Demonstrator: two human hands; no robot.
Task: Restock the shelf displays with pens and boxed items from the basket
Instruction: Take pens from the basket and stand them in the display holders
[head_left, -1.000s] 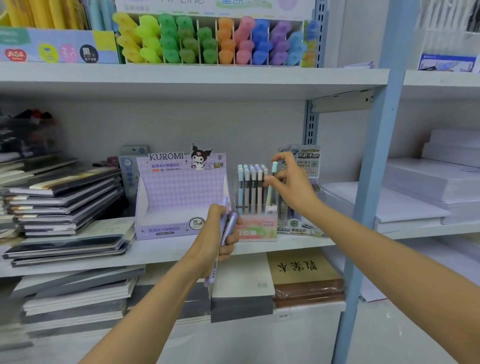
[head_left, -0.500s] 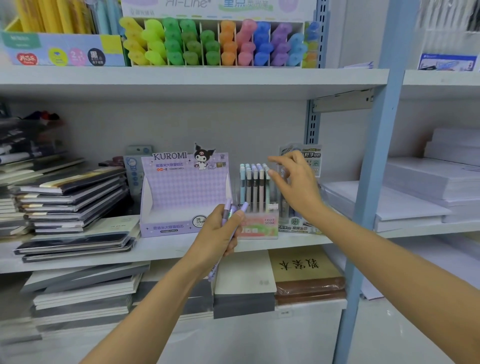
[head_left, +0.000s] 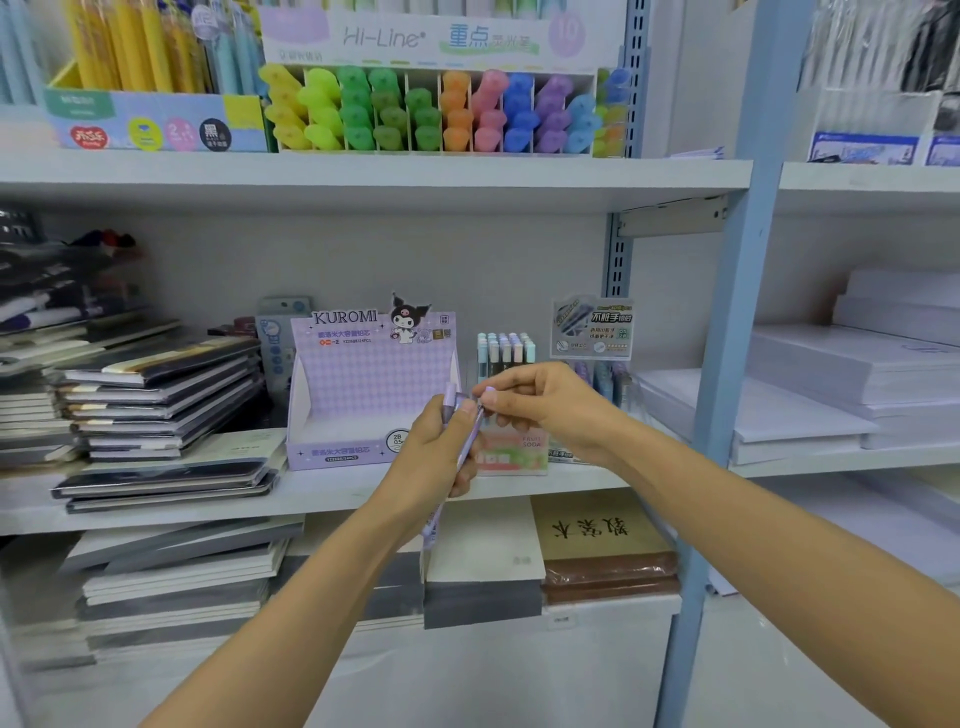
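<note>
My left hand (head_left: 436, 457) grips a few purple pens (head_left: 467, 441) upright in front of the middle shelf. My right hand (head_left: 540, 405) pinches the top of one of those pens with thumb and forefinger. Behind the hands stands a small display of pastel pens (head_left: 506, 353) marked Fruit Soda, with its pink base (head_left: 514, 452) on the shelf. Left of it is an open purple Kuromi display box (head_left: 369, 384), whose tray looks bare. No basket is in view.
A grey pen display (head_left: 592, 332) stands right of the pastel pens. Stacked notebooks (head_left: 156, 405) fill the shelf's left side. Highlighters (head_left: 436, 109) line the upper shelf. A blue upright post (head_left: 727, 364) divides off white paper reams (head_left: 831, 395). More books (head_left: 597, 540) lie below.
My right hand left the pastel pen display after setting a pen in it and came back down to the purple pens in my left hand, where it now pinches one.
</note>
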